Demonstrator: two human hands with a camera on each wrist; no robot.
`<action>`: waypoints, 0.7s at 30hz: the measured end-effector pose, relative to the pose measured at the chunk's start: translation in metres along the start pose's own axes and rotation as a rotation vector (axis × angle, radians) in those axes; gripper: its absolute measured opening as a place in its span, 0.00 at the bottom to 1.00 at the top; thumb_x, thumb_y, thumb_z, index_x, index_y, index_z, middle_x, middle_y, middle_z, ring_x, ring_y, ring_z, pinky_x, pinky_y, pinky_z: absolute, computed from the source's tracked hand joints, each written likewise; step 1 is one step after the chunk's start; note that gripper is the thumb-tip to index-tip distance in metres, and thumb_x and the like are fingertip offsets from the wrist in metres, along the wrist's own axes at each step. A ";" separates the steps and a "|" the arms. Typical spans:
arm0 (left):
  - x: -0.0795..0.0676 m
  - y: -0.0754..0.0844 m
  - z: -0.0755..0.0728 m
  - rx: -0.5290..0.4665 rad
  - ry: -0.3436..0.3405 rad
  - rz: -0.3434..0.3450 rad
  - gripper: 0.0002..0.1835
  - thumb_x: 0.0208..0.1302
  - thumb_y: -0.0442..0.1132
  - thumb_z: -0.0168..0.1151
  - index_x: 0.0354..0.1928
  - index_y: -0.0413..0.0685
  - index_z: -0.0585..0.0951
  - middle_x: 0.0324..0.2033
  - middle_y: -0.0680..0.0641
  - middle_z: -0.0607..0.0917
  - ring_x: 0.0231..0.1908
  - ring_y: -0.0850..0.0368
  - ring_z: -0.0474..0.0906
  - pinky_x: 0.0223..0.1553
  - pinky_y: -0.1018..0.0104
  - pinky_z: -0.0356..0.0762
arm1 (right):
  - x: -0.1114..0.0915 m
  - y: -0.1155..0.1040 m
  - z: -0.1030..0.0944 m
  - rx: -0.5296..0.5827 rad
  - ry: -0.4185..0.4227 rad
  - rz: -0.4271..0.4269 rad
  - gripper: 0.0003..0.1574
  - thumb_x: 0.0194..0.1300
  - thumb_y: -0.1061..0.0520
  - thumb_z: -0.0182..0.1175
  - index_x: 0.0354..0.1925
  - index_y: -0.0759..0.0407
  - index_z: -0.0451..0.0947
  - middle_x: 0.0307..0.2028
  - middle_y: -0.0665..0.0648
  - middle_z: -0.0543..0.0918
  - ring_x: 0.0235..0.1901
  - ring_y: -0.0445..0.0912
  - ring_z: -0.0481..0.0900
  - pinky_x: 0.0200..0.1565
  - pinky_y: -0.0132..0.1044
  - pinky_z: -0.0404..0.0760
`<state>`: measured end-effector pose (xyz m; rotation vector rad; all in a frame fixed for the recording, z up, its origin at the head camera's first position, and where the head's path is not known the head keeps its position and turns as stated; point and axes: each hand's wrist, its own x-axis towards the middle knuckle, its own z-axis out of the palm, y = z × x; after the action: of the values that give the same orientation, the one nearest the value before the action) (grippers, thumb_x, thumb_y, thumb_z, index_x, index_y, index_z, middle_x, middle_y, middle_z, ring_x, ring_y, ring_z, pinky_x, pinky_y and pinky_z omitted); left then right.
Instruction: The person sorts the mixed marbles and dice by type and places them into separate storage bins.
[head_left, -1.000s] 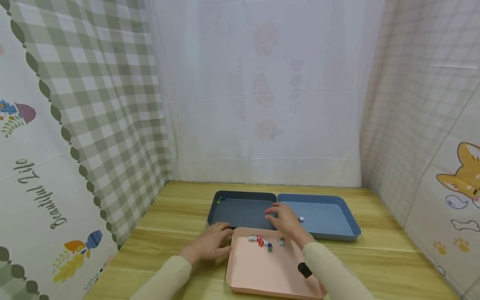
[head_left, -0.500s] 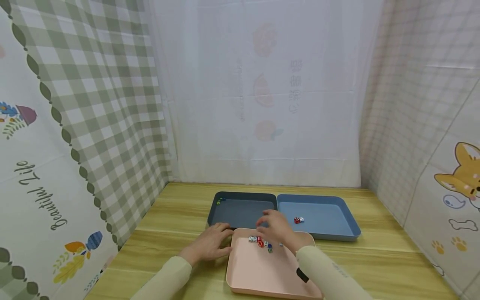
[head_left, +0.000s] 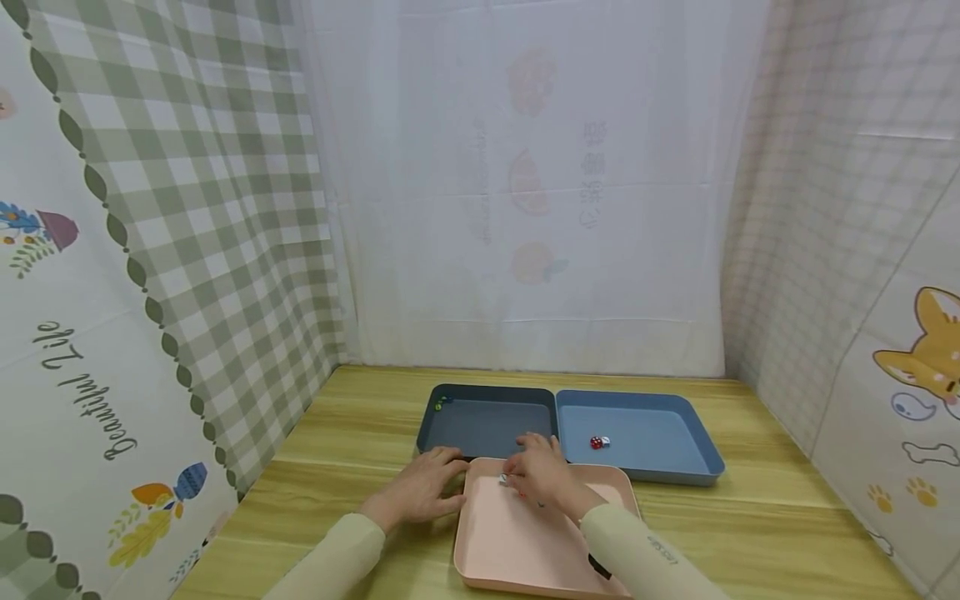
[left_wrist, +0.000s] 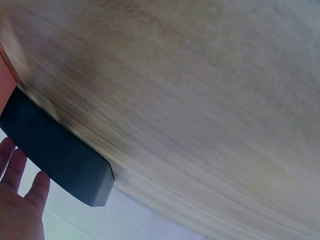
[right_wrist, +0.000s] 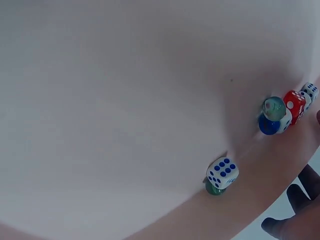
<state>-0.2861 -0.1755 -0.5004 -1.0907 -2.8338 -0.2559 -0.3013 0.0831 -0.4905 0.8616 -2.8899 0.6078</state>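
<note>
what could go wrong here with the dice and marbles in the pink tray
The right hand is over a tight cluster, a red die close by a blue marble; going for one piece could knock others.

The green marble is round, so nudging the white die right by it might set it rolling.

The left hand is close to the edge of the pink tray; a bump might shift it.

Green-checked cloth (head_left: pixel 225 183) hangs at frame left, white sheet (head_left: pixel 540 208) at upper centre; wood-grain tabletop (head_left: pixel 787 517) spans the lower frame.
</note>
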 end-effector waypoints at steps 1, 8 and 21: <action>0.000 0.000 0.000 0.003 0.001 0.001 0.26 0.70 0.54 0.56 0.64 0.49 0.76 0.63 0.45 0.73 0.64 0.46 0.68 0.63 0.47 0.66 | 0.000 0.000 0.001 -0.019 0.002 -0.006 0.04 0.63 0.54 0.68 0.36 0.50 0.89 0.60 0.66 0.76 0.68 0.67 0.60 0.63 0.75 0.47; 0.000 0.000 0.000 0.009 0.013 0.006 0.26 0.69 0.53 0.58 0.64 0.49 0.76 0.63 0.43 0.73 0.64 0.46 0.67 0.64 0.48 0.66 | 0.000 -0.001 0.003 -0.118 0.004 -0.044 0.03 0.61 0.55 0.70 0.35 0.49 0.88 0.59 0.66 0.76 0.66 0.66 0.64 0.61 0.76 0.52; -0.001 0.001 -0.001 0.018 0.017 0.008 0.26 0.69 0.53 0.58 0.64 0.49 0.76 0.63 0.43 0.74 0.64 0.46 0.67 0.63 0.48 0.66 | 0.002 -0.004 0.008 -0.157 0.013 -0.054 0.03 0.61 0.53 0.69 0.35 0.46 0.88 0.60 0.65 0.76 0.66 0.65 0.64 0.62 0.74 0.53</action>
<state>-0.2844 -0.1753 -0.4993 -1.0909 -2.8110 -0.2371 -0.3005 0.0760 -0.4964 0.9061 -2.8458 0.3738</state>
